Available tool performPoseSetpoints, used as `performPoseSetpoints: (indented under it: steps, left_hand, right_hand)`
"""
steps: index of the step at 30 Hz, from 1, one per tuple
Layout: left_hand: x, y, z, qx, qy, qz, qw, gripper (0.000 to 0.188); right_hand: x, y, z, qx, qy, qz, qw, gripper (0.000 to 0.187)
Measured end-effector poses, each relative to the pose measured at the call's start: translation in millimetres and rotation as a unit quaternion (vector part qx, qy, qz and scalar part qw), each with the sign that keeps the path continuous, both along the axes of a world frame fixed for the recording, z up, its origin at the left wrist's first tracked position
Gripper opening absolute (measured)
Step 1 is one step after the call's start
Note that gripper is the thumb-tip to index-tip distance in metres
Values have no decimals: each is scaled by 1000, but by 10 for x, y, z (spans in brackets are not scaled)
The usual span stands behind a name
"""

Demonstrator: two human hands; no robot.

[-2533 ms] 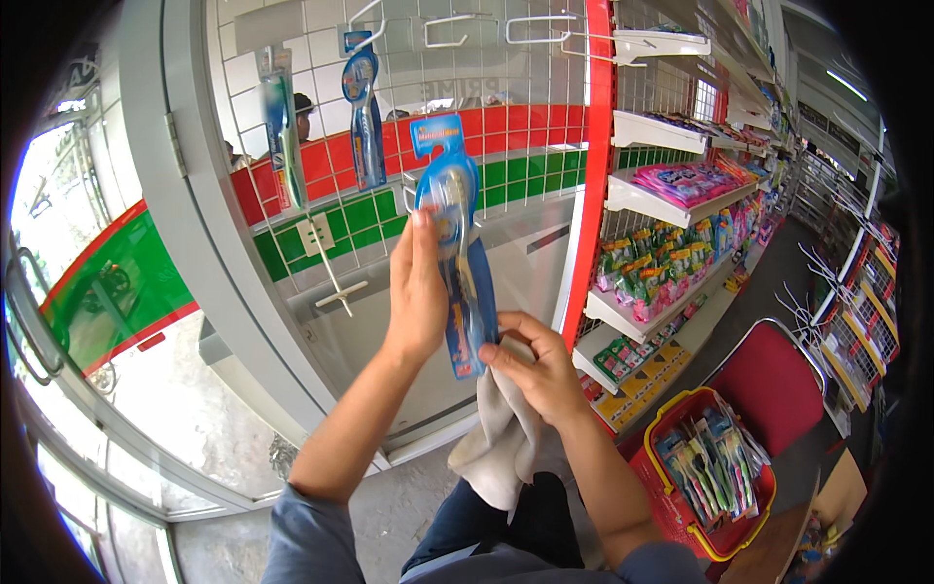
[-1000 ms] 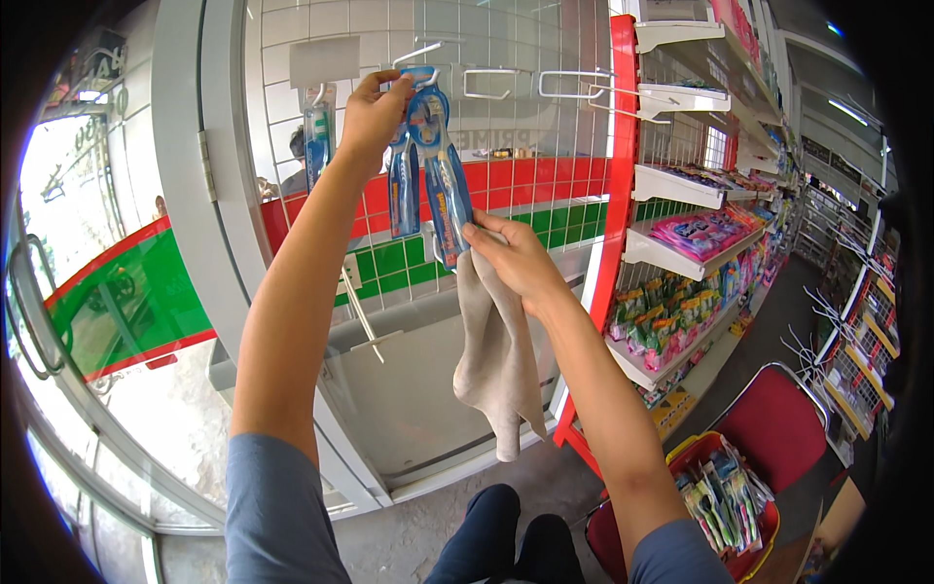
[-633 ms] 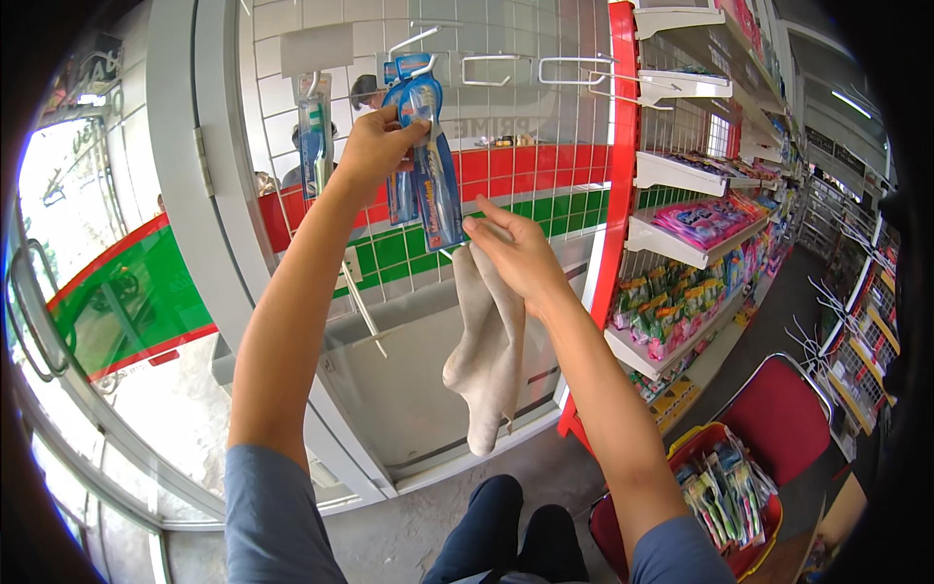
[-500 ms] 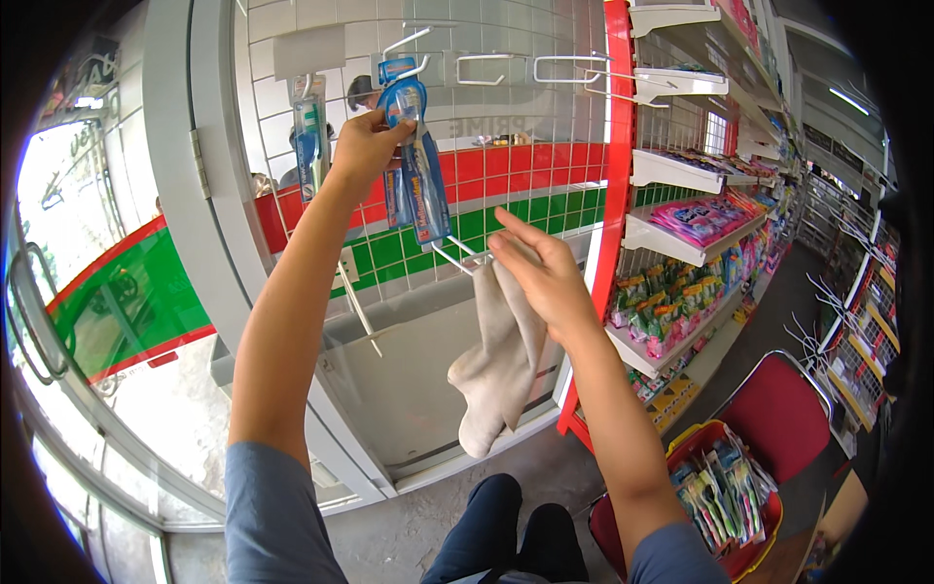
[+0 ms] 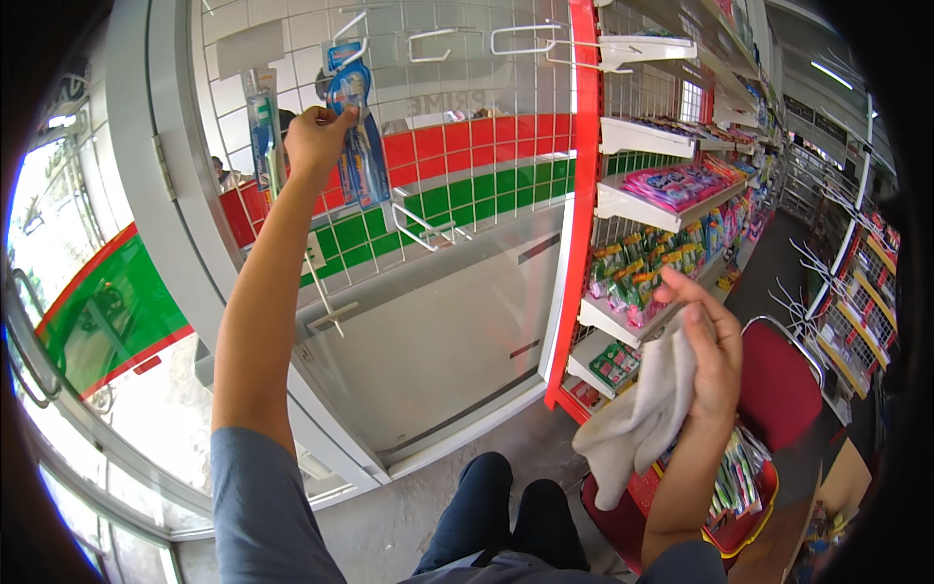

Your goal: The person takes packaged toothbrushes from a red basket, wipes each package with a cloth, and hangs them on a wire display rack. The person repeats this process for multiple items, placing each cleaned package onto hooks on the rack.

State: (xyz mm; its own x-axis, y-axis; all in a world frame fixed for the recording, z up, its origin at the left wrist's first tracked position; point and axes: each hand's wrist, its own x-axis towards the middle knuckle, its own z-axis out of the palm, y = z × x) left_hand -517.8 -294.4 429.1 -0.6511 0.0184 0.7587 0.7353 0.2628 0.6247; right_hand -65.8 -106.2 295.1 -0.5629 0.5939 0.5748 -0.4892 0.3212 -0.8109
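Toothbrush pack in blue hangs on a white wire hook of the grid panel, and from where I stand its hanging looks all but done. The card at its top sits at the hook, yet the left hand has not let go: thumb and fingers pinch the rounded upper part. Another blue pack shows partly behind it, and a green-and-blue toothbrush pack hangs just to the left. Plenty more packaged toothbrushes lie in the red basket, off the grid, so I judge only a small share is up.

The pinched pack's long axis runs nearly upright, card and bulging end up, narrow end down, the foot leaning a little to the right. Its broad face turns toward the person.

Well apart, the right hand holds a pale cloth drooping from the palm; index finger and thumb stand loose, and I cannot tell how the other fingers grip it.
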Motion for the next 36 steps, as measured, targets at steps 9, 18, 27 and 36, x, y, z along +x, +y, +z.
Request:
performPoseSetpoints:
  steps: [9,18,27,36]
  left_hand:
    - [722,-59,-115,15,127,39,991,46]
    - [2198,-6,-692,-1,22,-354,935,30]
    - [3275,983,-2017,-99,-188,-602,770,14]
    - [4070,1881,-3423,-197,-411,-682,571,24]
  right_hand:
    - [1166,442,-221,-3,38,-194,980,38]
    - [2250,437,-268,-42,108,-291,950,36]
    - [2888,417,-567,-66,2,-450,890,31]
    - [3286,1297,-1776,-111,-279,-456,838,23]
